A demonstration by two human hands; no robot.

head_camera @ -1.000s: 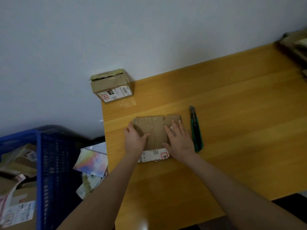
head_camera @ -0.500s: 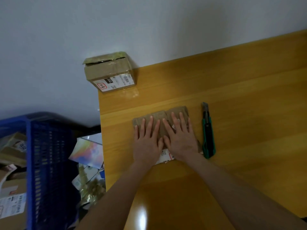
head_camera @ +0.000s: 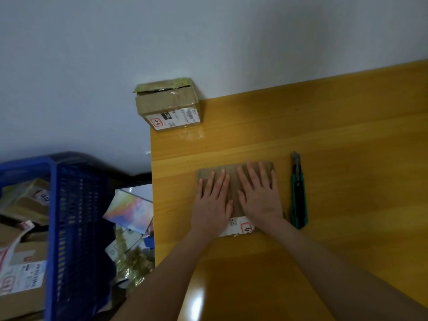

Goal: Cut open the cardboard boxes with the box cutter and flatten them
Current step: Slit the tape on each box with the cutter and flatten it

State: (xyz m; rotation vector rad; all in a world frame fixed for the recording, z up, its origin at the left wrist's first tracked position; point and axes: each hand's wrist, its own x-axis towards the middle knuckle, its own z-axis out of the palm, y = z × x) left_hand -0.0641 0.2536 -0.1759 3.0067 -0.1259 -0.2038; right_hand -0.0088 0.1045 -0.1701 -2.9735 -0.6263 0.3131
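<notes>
While beside table (head_camera: 347,158), crate (head_camera: 76,216) with boxes (head_camera: 23,262).

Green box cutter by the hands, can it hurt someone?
Maybe. The green box cutter lies close beside the right hand, blade end seemingly out; that and the left hand press the flattened brown cardboard box, so a sideways slip could meet it. Also, the taped brown cardboard box overhangs the wooden table's corner and might fall.
</notes>
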